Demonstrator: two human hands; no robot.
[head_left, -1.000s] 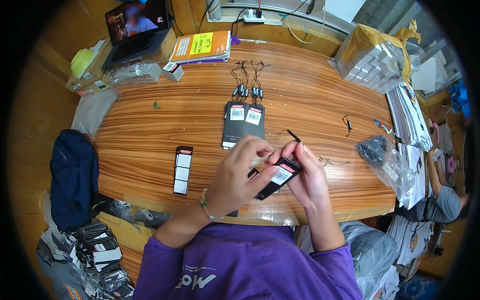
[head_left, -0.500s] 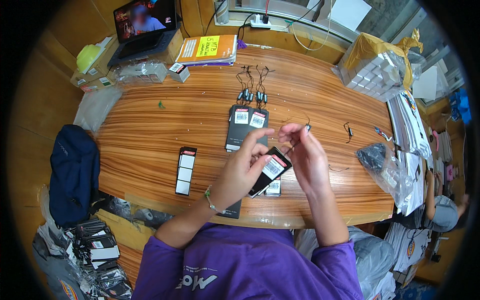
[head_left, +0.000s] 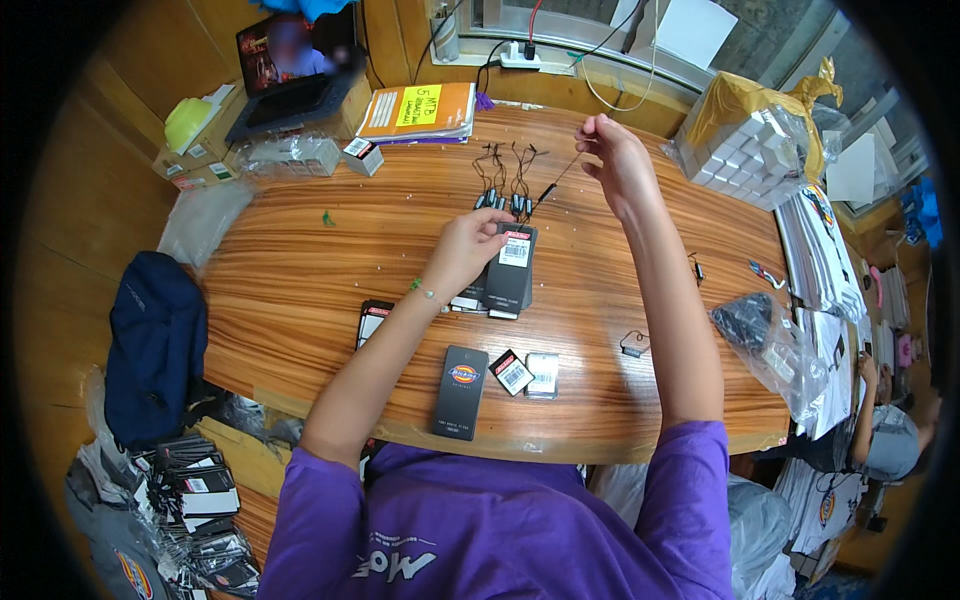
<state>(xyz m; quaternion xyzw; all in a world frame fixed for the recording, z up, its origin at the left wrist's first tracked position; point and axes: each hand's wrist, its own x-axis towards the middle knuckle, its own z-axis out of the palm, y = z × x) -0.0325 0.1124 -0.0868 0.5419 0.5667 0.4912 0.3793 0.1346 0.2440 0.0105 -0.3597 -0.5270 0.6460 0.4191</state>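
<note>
My left hand (head_left: 468, 248) presses the top edge of a dark hang tag (head_left: 508, 280) with a white barcode sticker, above a stack of similar tags at the middle of the table. A black hang-tag string (head_left: 548, 192) runs up from it, pulled straight, its end pinched in the fingers of my right hand (head_left: 618, 160). Beyond the stack, looped strings with small black seals (head_left: 490, 180) lie fanned out. Nearer me are a single dark tag (head_left: 460, 395) with an oval emblem, a small black-edged label card (head_left: 511, 373) and a small pile of white barcode labels (head_left: 542, 375).
A label strip (head_left: 374, 322) lies partly behind my left forearm. Loose strings (head_left: 634, 346) and a plastic bag (head_left: 770, 340) are at right. A wrapped pack of small boxes (head_left: 740, 145), a notebook stack (head_left: 418, 112) and a screen device (head_left: 290, 95) stand at the back. Another person sits far right.
Both hands have moved away from me. The tag went from near my chest to the top of the stack, and my right hand has drawn its string out to the far right.
</note>
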